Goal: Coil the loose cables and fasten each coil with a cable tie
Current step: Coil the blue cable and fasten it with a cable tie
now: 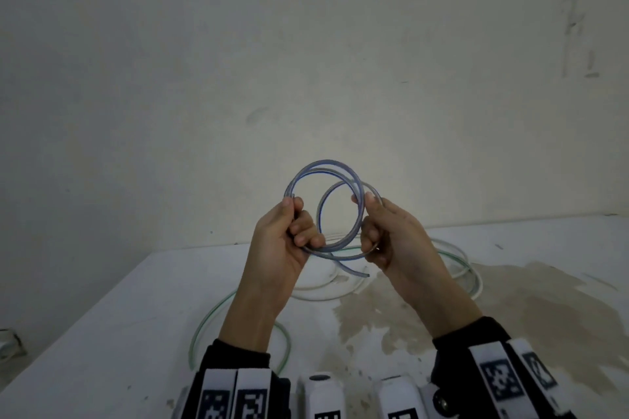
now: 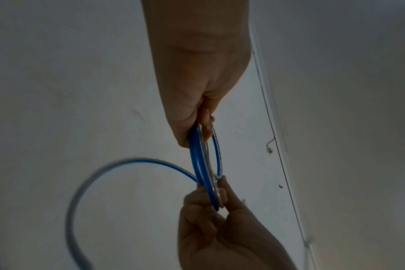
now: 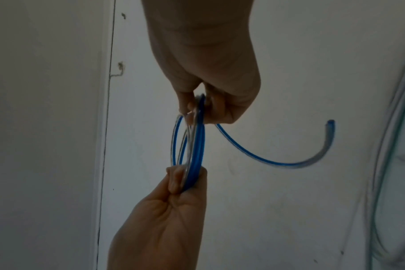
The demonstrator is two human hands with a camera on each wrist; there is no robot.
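Both hands gripping blue cable coil (image 1: 323,211) | left hand (image 1: 286,241) left side | right hand (image 1: 391,235) right side

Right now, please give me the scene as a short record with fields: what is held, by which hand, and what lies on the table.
held item: blue cable, coiled in loops
left hand: grips coil's left side
right hand: grips coil's right side
loose end: hangs free below the coil
cable tie: none visible
table: green cable, white cable
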